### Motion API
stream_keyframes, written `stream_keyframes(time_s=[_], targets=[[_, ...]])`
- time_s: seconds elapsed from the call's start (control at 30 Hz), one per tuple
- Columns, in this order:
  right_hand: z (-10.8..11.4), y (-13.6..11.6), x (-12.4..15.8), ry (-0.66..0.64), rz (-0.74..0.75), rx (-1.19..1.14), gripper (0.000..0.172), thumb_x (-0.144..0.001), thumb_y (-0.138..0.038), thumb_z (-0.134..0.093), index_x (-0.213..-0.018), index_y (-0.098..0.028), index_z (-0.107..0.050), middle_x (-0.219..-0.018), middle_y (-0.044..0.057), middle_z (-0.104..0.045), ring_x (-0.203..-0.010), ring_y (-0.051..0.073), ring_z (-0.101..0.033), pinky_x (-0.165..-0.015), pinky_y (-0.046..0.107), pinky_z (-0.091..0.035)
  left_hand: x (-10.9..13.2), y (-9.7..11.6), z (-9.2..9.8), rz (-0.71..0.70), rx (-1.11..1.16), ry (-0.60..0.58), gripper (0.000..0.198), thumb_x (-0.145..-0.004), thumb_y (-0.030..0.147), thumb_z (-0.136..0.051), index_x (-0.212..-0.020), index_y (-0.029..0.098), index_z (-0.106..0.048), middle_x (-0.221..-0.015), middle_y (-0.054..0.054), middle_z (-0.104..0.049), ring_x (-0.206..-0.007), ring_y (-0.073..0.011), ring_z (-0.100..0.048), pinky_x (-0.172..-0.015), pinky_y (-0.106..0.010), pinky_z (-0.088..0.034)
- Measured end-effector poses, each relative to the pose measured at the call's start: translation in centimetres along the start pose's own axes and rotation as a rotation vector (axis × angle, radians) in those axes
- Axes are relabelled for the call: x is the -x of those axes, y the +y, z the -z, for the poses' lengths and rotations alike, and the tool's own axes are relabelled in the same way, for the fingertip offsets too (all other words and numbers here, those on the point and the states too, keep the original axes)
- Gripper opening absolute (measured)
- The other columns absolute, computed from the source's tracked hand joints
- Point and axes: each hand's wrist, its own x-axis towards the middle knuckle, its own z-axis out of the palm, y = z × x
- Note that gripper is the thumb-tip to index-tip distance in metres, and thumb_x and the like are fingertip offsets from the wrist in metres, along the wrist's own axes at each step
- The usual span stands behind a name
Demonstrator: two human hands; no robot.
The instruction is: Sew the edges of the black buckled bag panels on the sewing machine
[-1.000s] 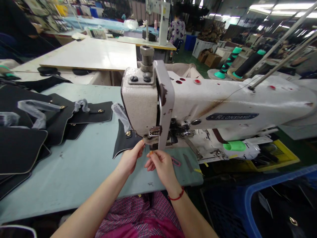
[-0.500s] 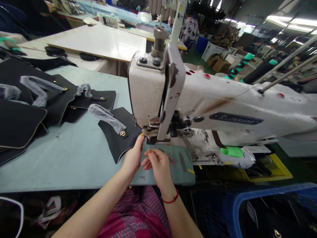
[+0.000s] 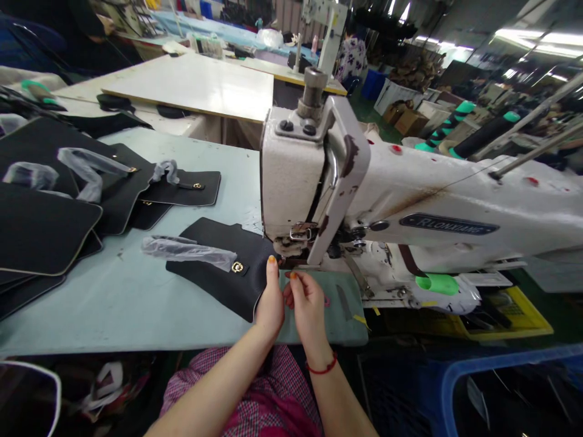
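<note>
A black leather-like panel [image 3: 223, 291] lies on the sewing table, its right edge at the needle area of a white sewing machine [image 3: 291, 176]. A gold clasp [image 3: 237, 267] sits on the panel, with a plastic-wrapped strap [image 3: 191, 250] reaching left from it. My left hand [image 3: 270, 300] grips the panel's near right edge, thumb on top and fingers hidden below. Close beside it, under the machine head, my right hand [image 3: 308, 302] is closed, thumb against curled fingers. Whatever it pinches, if anything, is too small to make out.
Several more black panels [image 3: 50, 227] are piled at the left of the table [image 3: 136, 303]. Small tools, including a grey blade-like strip [image 3: 344, 302], lie right of my hands. A blue basket [image 3: 449, 388] and a yellow crate [image 3: 531, 315] stand low at the right.
The panel has turned counterclockwise, so its strap now points nearly straight left. Both hands stay close together at its right edge. The whole view has shifted, with the machine farther right.
</note>
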Motion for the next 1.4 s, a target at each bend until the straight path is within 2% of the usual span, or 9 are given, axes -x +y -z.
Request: stream_keyframes(time_s=[0.13, 0.27, 0.37, 0.43, 0.6, 0.77, 0.93, 1.17, 1.4], targets=[[-0.7, -0.6, -0.5, 0.002, 0.077, 0.078, 0.030, -0.093, -0.043, -0.048, -0.084, -0.019, -0.062, -0.074, 0.005, -0.064, -0.065, 0.016, -0.058, -0.061, 0.025, -0.045, 2.7, -3.1, 3.8, -0.085, -0.175, -0.005, 0.056, -0.081, 0.068, -0.049, -0.103, 0.020, -0.067, -0.104, -0.011, -0.069, -0.107, -0.0306, -0.062, -0.090, -0.039, -0.050], [-2.3, -1.1, -1.0, -0.043, 0.121, 0.099, 0.045, -0.096, -0.048, -0.042, -0.062, -0.019, -0.048, -0.057, 0.000, -0.048, -0.055, 0.012, -0.045, -0.053, 0.024, -0.035, 5.7, -7.0, 12.7, -0.280, -0.302, -0.036, 0.056, -0.092, 0.050, -0.044, -0.142, 0.026, -0.037, -0.135, -0.013, -0.053, -0.119, -0.0310, -0.056, -0.098, -0.044, -0.048], [-3.6, -1.2, -1.4, -0.023, 0.149, 0.139, 0.048, -0.095, -0.047, -0.044, -0.057, -0.019, -0.034, -0.053, -0.003, -0.033, -0.051, 0.010, -0.034, -0.050, 0.024, -0.025, 3.1, -5.3, 18.4, -0.507, -0.511, -0.016, 0.054, -0.096, 0.040, -0.037, -0.148, 0.030, -0.026, -0.146, -0.013, -0.038, -0.128, -0.0330, -0.047, -0.104, -0.051, -0.042], [-4.3, -1.2, -1.5, 0.002, 0.164, 0.162, 0.048, -0.094, -0.045, -0.045, -0.056, -0.019, -0.031, -0.053, -0.004, -0.031, -0.051, 0.010, -0.031, -0.051, 0.025, -0.021, -1.0, -1.9, 19.8, -0.712, -0.755, -0.145, 0.055, -0.096, 0.037, -0.037, -0.149, 0.029, -0.026, -0.149, -0.013, -0.036, -0.136, -0.0335, -0.038, -0.110, -0.054, -0.034], [-4.9, -0.9, -1.5, 0.023, 0.178, 0.194, 0.047, -0.095, -0.043, -0.042, -0.056, -0.018, -0.033, -0.053, -0.003, -0.034, -0.051, 0.009, -0.030, -0.051, 0.027, -0.018, -11.2, 6.3, 16.3, -1.206, -1.216, -0.628, 0.080, -0.088, 0.059, -0.047, -0.152, 0.018, -0.023, -0.159, -0.018, -0.020, -0.144, -0.0389, -0.019, -0.114, -0.057, -0.021], [-4.6, -0.7, -1.4, 0.032, 0.180, 0.227, 0.048, -0.094, -0.044, -0.044, -0.055, -0.018, -0.032, -0.052, -0.004, -0.033, -0.051, 0.009, -0.029, -0.051, 0.026, -0.017, -13.7, 8.9, 12.8, -1.374, -1.356, -0.910, 0.090, -0.077, 0.074, -0.051, -0.146, 0.017, -0.040, -0.147, -0.021, -0.041, -0.137, -0.0379, -0.035, -0.113, -0.052, -0.026], [-3.6, -1.0, -1.5, -0.022, 0.166, 0.206, 0.048, -0.093, -0.046, -0.043, -0.055, -0.019, -0.032, -0.054, -0.004, -0.030, -0.052, 0.009, -0.028, -0.050, 0.025, -0.018, -10.7, 9.3, 12.5, -1.263, -1.515, -0.802, 0.092, -0.074, 0.079, -0.047, -0.144, 0.019, -0.043, -0.134, -0.021, -0.051, -0.116, -0.0367, -0.053, -0.097, -0.046, -0.045], [-1.6, -1.4, -2.4, -0.153, 0.102, 0.165, 0.047, -0.091, -0.048, -0.046, -0.056, -0.019, -0.032, -0.056, -0.003, -0.027, -0.053, 0.009, -0.027, -0.050, 0.025, -0.018, -5.9, 9.3, 11.9, -1.118, -1.684, -0.608, 0.085, -0.080, 0.074, -0.046, -0.147, 0.022, -0.038, -0.122, -0.018, -0.056, -0.104, -0.0356, -0.057, -0.086, -0.045, -0.047], [-1.4, -1.7, -3.3, -0.155, 0.080, 0.125, 0.048, -0.090, -0.048, -0.048, -0.057, -0.019, -0.029, -0.057, -0.003, -0.026, -0.055, 0.009, -0.026, -0.051, 0.025, -0.018, -5.3, 10.1, 11.2, -1.045, -1.750, -0.567, 0.085, -0.080, 0.077, -0.040, -0.145, 0.022, -0.040, -0.112, -0.016, -0.059, -0.098, -0.0341, -0.059, -0.084, -0.043, -0.046]])
